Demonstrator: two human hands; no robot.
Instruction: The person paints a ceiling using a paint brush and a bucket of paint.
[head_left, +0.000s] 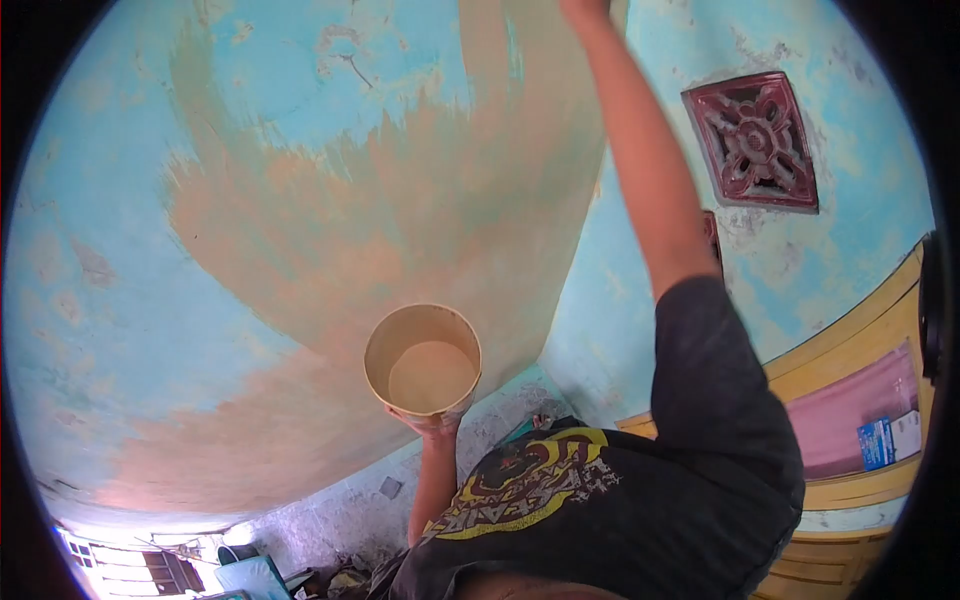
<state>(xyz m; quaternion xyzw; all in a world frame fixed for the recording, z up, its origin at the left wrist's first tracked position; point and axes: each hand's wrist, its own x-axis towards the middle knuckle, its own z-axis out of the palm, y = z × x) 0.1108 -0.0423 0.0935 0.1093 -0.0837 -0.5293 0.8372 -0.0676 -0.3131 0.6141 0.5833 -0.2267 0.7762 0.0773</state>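
My left hand [432, 420] holds a round bucket [423, 360] from below, near the middle of the view. Light brown paint shows inside it, and its rim faces the camera. My right arm stretches up to the top edge, where only the lower part of my right hand [586, 8] shows; its fingers are out of frame, so what it holds is hidden. Ahead, a light blue wall [90, 190] carries a broad, uneven area of brown paint [330, 220] with streaky edges.
On the right-hand wall is a dark red patterned vent block [758, 143], with part of another below it. Lower right, a yellow wooden frame [850, 345] surrounds a pink curtain [840, 425] and a blue box [876, 444]. Various items lie at the lower left.
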